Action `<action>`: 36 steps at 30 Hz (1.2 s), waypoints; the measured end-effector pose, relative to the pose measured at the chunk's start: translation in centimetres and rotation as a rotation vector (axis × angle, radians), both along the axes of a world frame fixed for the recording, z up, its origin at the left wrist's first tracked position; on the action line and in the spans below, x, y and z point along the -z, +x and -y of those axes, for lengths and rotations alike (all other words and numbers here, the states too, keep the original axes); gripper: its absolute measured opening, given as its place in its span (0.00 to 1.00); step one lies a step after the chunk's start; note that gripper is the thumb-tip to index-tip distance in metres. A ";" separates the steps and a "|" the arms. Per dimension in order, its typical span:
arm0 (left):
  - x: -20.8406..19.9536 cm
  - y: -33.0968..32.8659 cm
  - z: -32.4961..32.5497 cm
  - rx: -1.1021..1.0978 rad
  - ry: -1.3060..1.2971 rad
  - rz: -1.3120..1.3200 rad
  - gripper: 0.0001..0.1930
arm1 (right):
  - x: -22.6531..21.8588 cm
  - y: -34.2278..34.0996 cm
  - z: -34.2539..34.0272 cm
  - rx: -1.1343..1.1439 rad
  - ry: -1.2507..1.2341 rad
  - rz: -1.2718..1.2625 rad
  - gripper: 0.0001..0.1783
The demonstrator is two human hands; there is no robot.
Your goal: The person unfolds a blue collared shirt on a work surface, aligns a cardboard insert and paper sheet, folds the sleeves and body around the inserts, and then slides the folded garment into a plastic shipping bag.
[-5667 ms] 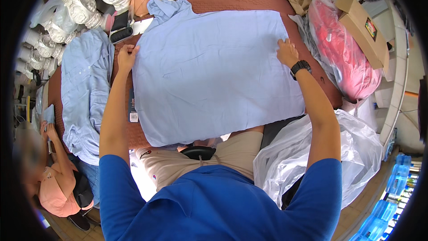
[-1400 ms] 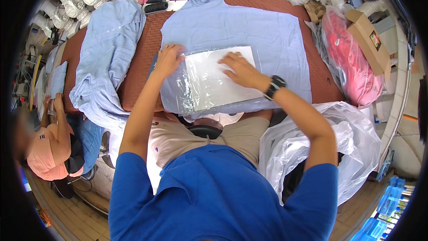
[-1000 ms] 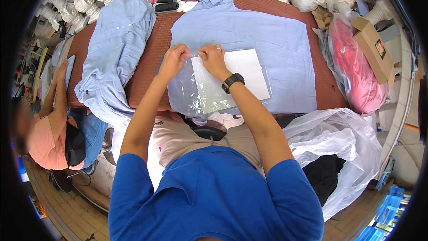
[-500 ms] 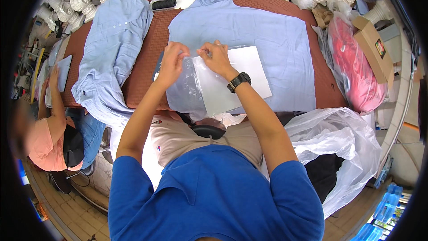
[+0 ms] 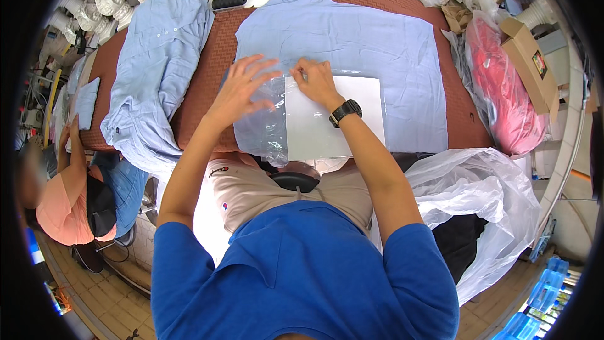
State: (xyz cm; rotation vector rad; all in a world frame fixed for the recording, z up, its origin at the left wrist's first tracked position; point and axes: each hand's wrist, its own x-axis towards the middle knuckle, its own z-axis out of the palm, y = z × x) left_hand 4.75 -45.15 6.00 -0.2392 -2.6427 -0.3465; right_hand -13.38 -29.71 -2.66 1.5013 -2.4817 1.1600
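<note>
A white rectangular sheet (image 5: 343,129), possibly cardboard, appears to lie in a clear plastic bag (image 5: 275,135) whose loose part sticks out on its left. Both rest on a light-blue shirt (image 5: 396,53) spread flat over the table. My left hand (image 5: 244,91) hovers at the bag's left side, fingers spread and holding nothing. My right hand (image 5: 314,82), with a black watch on the wrist, is at the sheet's top left corner. Its fingers are curled and pinched together on the bag's upper edge; the exact grip is partly hidden.
A second light-blue shirt (image 5: 157,44) lies left on the brown quilted table cover (image 5: 207,110). A black thread spool (image 5: 228,2) lies at the back. To the right are bagged red cloth (image 5: 500,85) and a cardboard box (image 5: 530,66). Another person (image 5: 69,204) sits at far left.
My left hand has opened, its fingers spreading off the plastic. The sheet and bag have turned straighter and shifted slightly right. My right hand has moved a little to the right with them.
</note>
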 end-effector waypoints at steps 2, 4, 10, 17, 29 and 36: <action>0.2 -0.1 -0.3 0.104 -0.062 0.053 0.20 | 0.2 0.1 0.0 -0.007 -0.003 0.000 0.08; 1.8 -0.3 0.3 0.139 -0.117 0.081 0.14 | 0.3 0.3 0.0 -0.023 -0.020 -0.011 0.08; 3.6 -0.4 0.2 0.141 -0.032 -0.054 0.06 | 1.5 0.6 -0.3 0.003 -0.044 -0.092 0.09; 2.4 2.2 -1.3 -0.076 0.163 -0.137 0.13 | 1.7 0.7 -0.3 -0.001 -0.087 -0.104 0.08; 3.6 2.1 -1.1 0.074 -0.120 -0.085 0.10 | 2.3 0.5 -0.6 -0.008 -0.137 -0.156 0.08; 4.0 5.4 -1.1 -0.006 -0.032 -0.189 0.14 | 2.2 0.8 -0.2 0.007 -0.168 -0.135 0.08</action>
